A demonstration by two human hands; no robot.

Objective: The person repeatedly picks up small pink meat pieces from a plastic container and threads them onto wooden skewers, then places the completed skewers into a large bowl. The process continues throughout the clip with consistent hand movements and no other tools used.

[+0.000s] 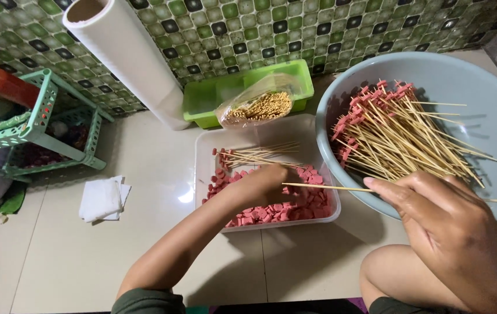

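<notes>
My right hand [451, 232] holds a thin bamboo skewer [327, 186] that points left toward my left hand. My left hand [263, 183] reaches into a clear plastic container [205, 152] and rests on a heap of pink sausage slices [295, 204], fingers curled over them. Whether it grips a slice is hidden. A few skewers tipped with pink slices [257, 154] lie in the same container behind that hand. To the right stands a big grey-blue basin [492, 116] holding several finished skewers [393, 134].
A green tray [202, 102] with a bag of yellow grains [260, 106] sits against the tiled wall. A roll of white paper [129, 55] leans on the wall. A green rack [39, 119] stands at left, with a folded white cloth [102, 199] on the floor tiles. My knee [402, 273] is at the bottom right.
</notes>
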